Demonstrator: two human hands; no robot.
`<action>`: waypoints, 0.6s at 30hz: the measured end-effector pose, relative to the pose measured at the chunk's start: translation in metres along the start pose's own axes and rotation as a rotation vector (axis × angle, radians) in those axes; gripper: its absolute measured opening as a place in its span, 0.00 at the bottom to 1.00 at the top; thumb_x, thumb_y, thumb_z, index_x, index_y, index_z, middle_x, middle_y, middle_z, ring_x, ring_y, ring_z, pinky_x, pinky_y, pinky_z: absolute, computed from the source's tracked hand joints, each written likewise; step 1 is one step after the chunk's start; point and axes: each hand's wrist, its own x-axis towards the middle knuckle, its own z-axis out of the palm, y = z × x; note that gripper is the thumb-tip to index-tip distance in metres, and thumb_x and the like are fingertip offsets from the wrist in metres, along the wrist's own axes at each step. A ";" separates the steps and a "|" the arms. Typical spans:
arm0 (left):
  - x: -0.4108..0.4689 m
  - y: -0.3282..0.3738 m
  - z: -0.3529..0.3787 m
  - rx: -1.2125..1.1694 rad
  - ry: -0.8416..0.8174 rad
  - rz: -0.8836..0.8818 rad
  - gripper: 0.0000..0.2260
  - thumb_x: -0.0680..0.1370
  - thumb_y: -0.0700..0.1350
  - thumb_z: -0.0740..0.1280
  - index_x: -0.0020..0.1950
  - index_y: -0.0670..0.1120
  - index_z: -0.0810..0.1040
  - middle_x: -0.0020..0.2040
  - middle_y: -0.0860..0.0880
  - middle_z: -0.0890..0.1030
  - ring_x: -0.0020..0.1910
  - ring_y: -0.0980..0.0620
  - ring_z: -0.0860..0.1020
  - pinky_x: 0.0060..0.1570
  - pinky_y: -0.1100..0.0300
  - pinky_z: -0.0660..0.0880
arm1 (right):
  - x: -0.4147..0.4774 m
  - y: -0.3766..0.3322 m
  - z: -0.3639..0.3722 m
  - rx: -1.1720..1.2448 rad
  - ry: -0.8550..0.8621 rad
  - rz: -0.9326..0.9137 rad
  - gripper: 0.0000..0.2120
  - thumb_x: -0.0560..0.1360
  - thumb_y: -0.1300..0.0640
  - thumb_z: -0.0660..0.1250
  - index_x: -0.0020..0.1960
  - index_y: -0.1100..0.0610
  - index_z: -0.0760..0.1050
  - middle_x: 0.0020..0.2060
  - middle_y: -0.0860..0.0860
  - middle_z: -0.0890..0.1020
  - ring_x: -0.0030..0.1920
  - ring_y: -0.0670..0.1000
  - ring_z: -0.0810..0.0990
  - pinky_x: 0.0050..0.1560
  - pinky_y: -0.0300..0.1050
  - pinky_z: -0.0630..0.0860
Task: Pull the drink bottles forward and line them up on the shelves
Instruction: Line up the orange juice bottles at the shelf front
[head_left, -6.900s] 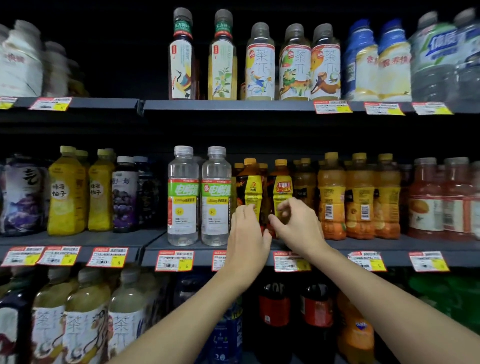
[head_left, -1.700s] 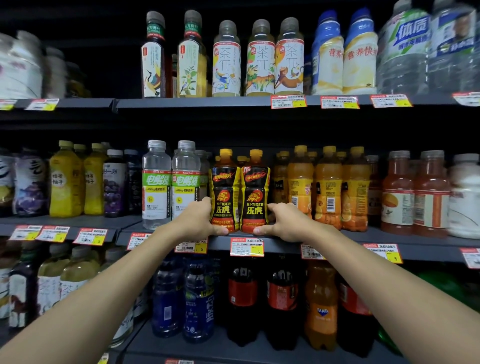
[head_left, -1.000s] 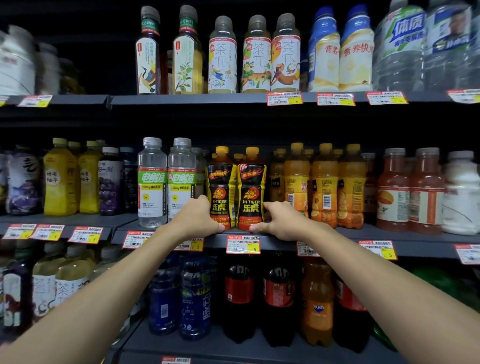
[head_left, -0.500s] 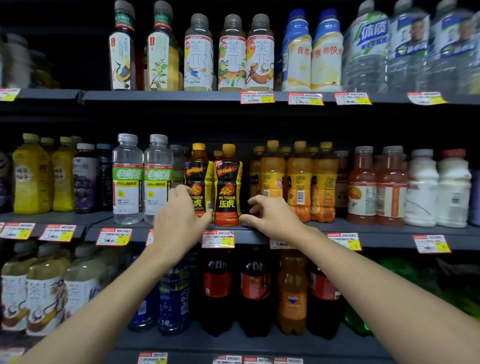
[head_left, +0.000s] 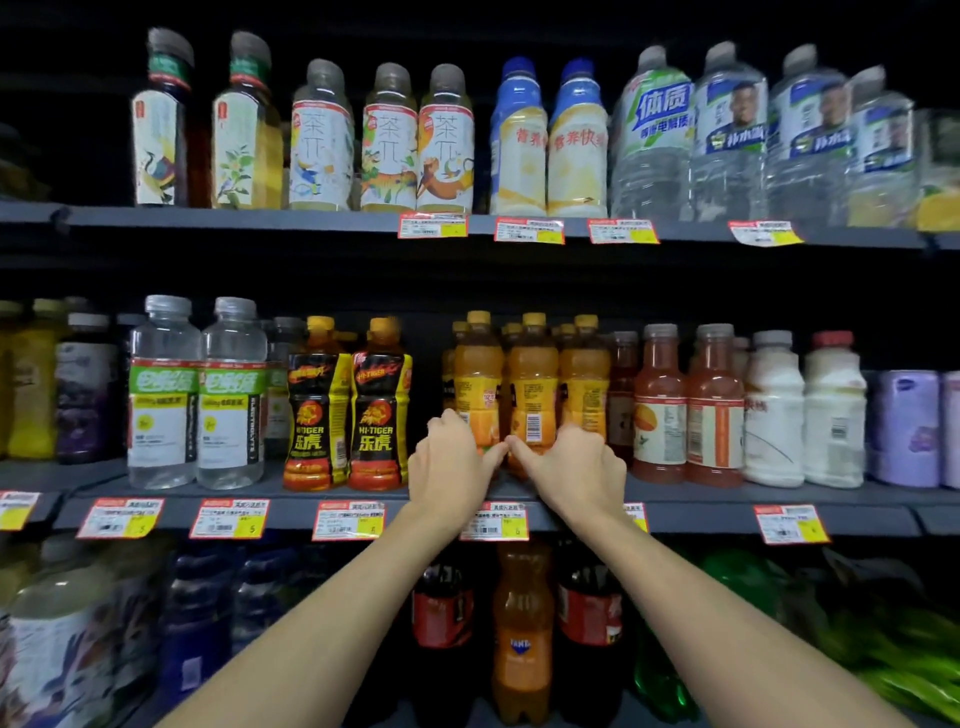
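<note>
Dark store shelving, three tiers in view.

Top shelf (head_left: 260, 221), left to right: two tall tea bottles (head_left: 156, 145), three illustrated tea bottles (head_left: 389, 140), two blue-capped bottles (head_left: 519, 140), then large clear water bottles (head_left: 727, 135) running out to the right. All upright at the front edge.

Middle shelf (head_left: 701, 519), left to right:
- Yellow and dark bottles (head_left: 85, 395), blurred at the edge of view.
- Two clear green-label bottles (head_left: 163, 395).
- Two black-and-yellow Hi-Tiger bottles (head_left: 317, 410), touching, at the front lip.
- A dark gap.
- Left orange bottle (head_left: 478, 374), middle orange bottle (head_left: 532, 384) and right orange bottle (head_left: 584, 374) abreast, with more orange caps behind.
- Two red-brown bottles (head_left: 660, 410).
- Two white bottles (head_left: 774, 415).
- Purple containers (head_left: 906, 426).

Bottom shelf: cola bottles (head_left: 441, 613) and an orange soda bottle (head_left: 522, 634), dim and blurred.

Both bare arms reach up from below to the orange row.
- Left hand (head_left: 449, 467): fingers curled round the base of the left orange bottle, thumb toward its right side.
- Right hand (head_left: 576, 467): fingers curled round the base of the middle orange bottle, knuckles in front of the right orange bottle.
- The thumb tips meet between the two gripped bottles. The fingertips are hidden behind them.
- All three bottles stand upright; the hands cover their bases.

Price tags (head_left: 348, 519), red and yellow, run along the shelf lips.
</note>
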 end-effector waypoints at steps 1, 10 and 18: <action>0.004 0.000 0.004 0.017 -0.010 -0.026 0.28 0.73 0.65 0.70 0.59 0.44 0.72 0.55 0.45 0.78 0.55 0.44 0.80 0.50 0.51 0.78 | 0.001 -0.001 0.001 -0.001 0.005 -0.003 0.30 0.69 0.23 0.61 0.41 0.51 0.76 0.39 0.50 0.83 0.43 0.57 0.84 0.36 0.46 0.67; 0.013 -0.011 0.013 -0.089 -0.109 -0.099 0.19 0.71 0.62 0.75 0.42 0.51 0.69 0.44 0.50 0.78 0.43 0.50 0.78 0.39 0.57 0.74 | 0.005 0.003 0.003 0.027 -0.010 -0.017 0.24 0.70 0.29 0.68 0.39 0.51 0.73 0.36 0.48 0.80 0.41 0.54 0.83 0.35 0.45 0.67; 0.018 -0.018 -0.012 -0.086 -0.250 -0.032 0.19 0.71 0.61 0.75 0.48 0.50 0.73 0.47 0.51 0.79 0.48 0.51 0.79 0.47 0.56 0.77 | 0.005 0.010 -0.011 -0.044 -0.039 -0.063 0.30 0.68 0.23 0.60 0.43 0.49 0.80 0.39 0.46 0.83 0.43 0.52 0.83 0.37 0.45 0.72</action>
